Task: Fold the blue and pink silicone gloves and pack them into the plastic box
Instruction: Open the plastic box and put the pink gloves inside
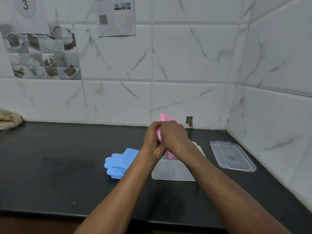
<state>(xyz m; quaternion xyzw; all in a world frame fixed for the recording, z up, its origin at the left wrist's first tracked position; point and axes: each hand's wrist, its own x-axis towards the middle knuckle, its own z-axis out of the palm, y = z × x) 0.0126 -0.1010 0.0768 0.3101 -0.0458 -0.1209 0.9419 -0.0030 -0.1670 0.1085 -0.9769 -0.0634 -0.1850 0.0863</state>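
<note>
Nearest the camera ran the front edge of the black counter (50, 174), and two bare forearms reached across it from the lower left and lower right, meeting over its middle. Below the wrists stood the clear plastic box (172, 173), open at the top, its near wall facing the viewer. Just to the left of the box lay the blue gloves (118, 163), flat on the counter in a layered stack with the fingertips pointing left; the left forearm crossed over their right end, so it could not be told whether they touched the box. Above the far part of the box the two hands came together. The left hand (152, 142) had its fingers curled round the pink glove (164, 118), and the right hand (173, 134) was closed over the same glove from the other side, knuckles up, the two hands touching each other. A pointed piece of pink stood up above the hands, a strip showed between them, and another piece hung below the wrists toward the box; whether that lower end reached inside the box was hidden by the arms. To the right of the box, apart from it, the clear lid (233, 156) lay flat on the counter close to the right-hand wall. Farther back the counter met a white marble-patterned tiled wall (118, 98), with a small dark hole (189, 122) low in it just behind the hands. At the far left edge a crumpled pale bag (7, 119) rested against the wall, and printed sheets (116, 16) hung higher up.
</note>
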